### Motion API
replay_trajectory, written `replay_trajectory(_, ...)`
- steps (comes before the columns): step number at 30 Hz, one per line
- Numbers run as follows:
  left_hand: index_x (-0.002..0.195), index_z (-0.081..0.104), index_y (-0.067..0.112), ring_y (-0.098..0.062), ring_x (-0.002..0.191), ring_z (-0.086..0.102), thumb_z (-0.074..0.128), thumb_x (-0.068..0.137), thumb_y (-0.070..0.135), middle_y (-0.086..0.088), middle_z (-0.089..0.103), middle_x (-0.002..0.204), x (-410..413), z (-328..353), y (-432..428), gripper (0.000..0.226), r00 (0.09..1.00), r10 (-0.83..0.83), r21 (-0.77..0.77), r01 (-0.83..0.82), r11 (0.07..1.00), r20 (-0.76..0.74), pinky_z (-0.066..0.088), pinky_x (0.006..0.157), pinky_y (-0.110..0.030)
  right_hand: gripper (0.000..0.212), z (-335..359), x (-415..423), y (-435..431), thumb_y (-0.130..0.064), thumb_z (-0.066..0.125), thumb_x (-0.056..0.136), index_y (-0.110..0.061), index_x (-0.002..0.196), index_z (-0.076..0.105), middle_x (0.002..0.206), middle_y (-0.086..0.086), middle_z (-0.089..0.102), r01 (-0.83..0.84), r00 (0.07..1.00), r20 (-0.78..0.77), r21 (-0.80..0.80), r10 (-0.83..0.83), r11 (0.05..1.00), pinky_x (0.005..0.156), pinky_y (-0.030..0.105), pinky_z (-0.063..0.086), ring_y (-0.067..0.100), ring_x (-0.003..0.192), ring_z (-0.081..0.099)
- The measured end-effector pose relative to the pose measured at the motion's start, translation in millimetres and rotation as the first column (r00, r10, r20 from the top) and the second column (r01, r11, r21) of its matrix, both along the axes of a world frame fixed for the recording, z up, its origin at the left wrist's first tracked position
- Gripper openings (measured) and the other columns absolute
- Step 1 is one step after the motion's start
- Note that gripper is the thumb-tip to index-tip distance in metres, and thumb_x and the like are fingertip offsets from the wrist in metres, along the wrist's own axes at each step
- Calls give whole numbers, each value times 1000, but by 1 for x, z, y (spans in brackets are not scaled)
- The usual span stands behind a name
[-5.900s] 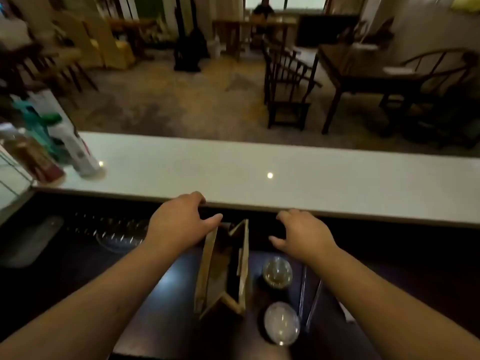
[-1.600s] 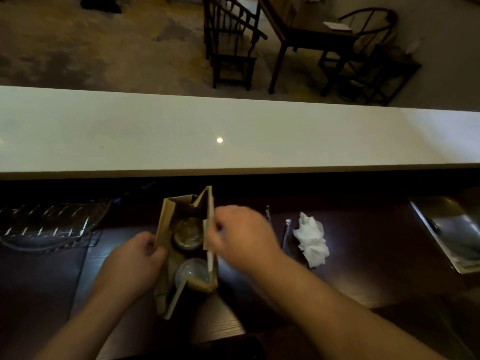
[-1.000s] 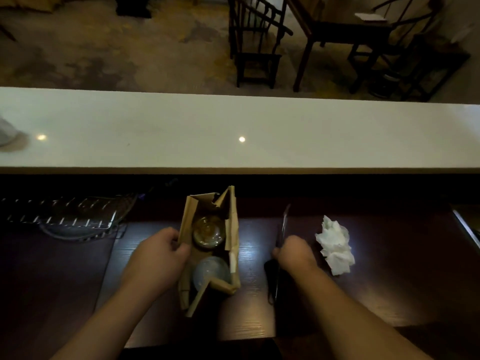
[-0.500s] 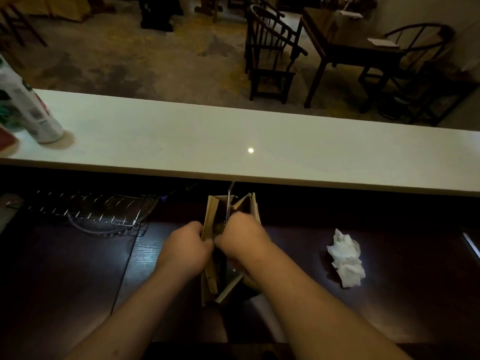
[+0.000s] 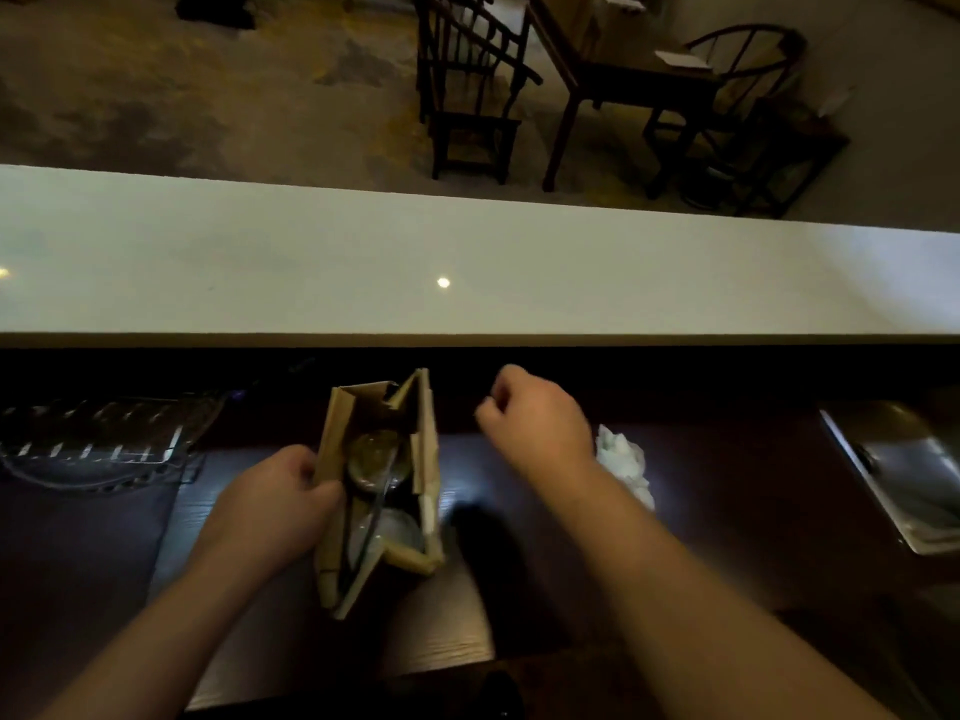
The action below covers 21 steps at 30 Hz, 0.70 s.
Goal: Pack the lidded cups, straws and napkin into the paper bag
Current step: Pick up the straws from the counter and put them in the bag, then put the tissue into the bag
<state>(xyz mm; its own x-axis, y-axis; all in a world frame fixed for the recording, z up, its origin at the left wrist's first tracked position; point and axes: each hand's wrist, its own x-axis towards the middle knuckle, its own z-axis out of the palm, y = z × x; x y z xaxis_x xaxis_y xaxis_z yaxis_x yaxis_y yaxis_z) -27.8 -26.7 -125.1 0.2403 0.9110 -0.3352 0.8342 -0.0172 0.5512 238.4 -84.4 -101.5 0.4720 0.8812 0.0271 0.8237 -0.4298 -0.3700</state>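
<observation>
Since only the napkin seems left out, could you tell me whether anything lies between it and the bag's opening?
Nothing visible blocks it. The napkin lies on the dark counter right of the bag, whose top is open. Only the right hand hovers between them.

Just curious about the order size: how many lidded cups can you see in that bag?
2. Both stand inside the open brown paper bag: one clear domed-lid cup at the far end, the other nearer the person. None seem hidden.

Left hand (image 5: 275, 504) sits at about 7 o'clock, fingers curled round in a grip, forearm coming up from the bottom left corner. Right hand (image 5: 535, 418) floats higher at about 1 o'clock, loosely curled, holding nothing, a bit blurry, bare forearm stretching in from bottom right.
</observation>
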Motion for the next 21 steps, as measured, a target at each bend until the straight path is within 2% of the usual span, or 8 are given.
replay_trajectory(3, 83, 68, 23, -26, 66, 71, 71, 84, 32, 0, 76, 76, 8, 3, -5, 9, 999, -15, 42, 16, 999, -45, 60, 70, -42, 79, -45, 83, -29, -34, 66, 88, -33, 156, 26, 150, 14, 39, 178, 984, 109, -498, -142, 849, 96, 47, 47, 43, 122, 52)
replay_trajectory(5, 82, 67, 23, -25, 65, 70, 71, 87, 29, 1, 75, 75, 13, 3, -8, 9, 997, -24, 51, 28, 998, -75, 57, 68, -40, 94, -82, 121, -52, -34, 65, 90, -44, 159, 2, 166, 10, 7, 244, 968, 114, -641, -224, 728, 104, 54, 42, 47, 134, 38)
replay_trajectory(7, 79, 65, 24, -27, 69, 69, 70, 88, 28, 2, 73, 74, 16, 3, -10, 11, 995, -25, 52, 30, 998, -100, 56, 69, -42, 97, -116, 145, -75, -33, 67, 91, -49, 157, -1, 167, 8, -1, 224, 959, 16, -659, -284, 718, 105, 51, 43, 44, 134, 38)
replay_trajectory(12, 82, 67, 25, -26, 73, 67, 70, 86, 27, 5, 71, 74, 17, 4, -11, 5, 997, 2, 78, 4, 997, -74, 53, 68, -39, 66, -134, 128, -80, -49, 50, 99, -23, 156, 30, 123, 11, 69, 320, 785, -286, -572, -549, 755, 84, 28, 48, 23, 93, 65)
replay_trajectory(15, 88, 69, 26, -23, 74, 71, 68, 83, 30, 4, 76, 80, 14, 5, -10, 7, 999, 38, 41, -36, 999, -33, 59, 68, -38, 26, -93, 92, -53, -44, 65, 89, -26, 108, 62, 78, -1, 73, 226, 912, -264, -319, -315, 920, 62, 28, 48, 25, 81, 73)
replay_trajectory(17, 85, 67, 30, -25, 81, 72, 66, 82, 36, 5, 76, 82, 11, 3, -9, 8, 999, 45, 11, -44, 999, -22, 59, 74, -40, 33, -52, 51, -37, -37, 70, 78, -27, 107, 59, 86, -4, 73, 173, 935, -323, 65, -144, 983, 62, 28, 48, 22, 84, 71)
replay_trajectory(19, 77, 61, 32, -26, 84, 72, 64, 78, 43, 6, 74, 81, 6, 1, -6, 11, 999, 44, -7, -44, 999, -20, 58, 75, -40, 46, -8, -3, -21, -41, 71, 70, -35, 112, 52, 89, -9, 73, -4, 894, -419, 349, 160, 937, 60, 26, 51, 10, 76, 70)
replay_trajectory(21, 76, 60, 30, -27, 79, 72, 61, 74, 48, 2, 75, 80, 1, 0, -5, 18, 998, 58, -29, -58, 998, 2, 61, 73, -43, 55, 21, -53, -8, -46, 72, 70, -37, 118, 48, 90, -4, 73, -338, 877, -245, 299, 414, 892, 56, 30, 53, 14, 74, 68)
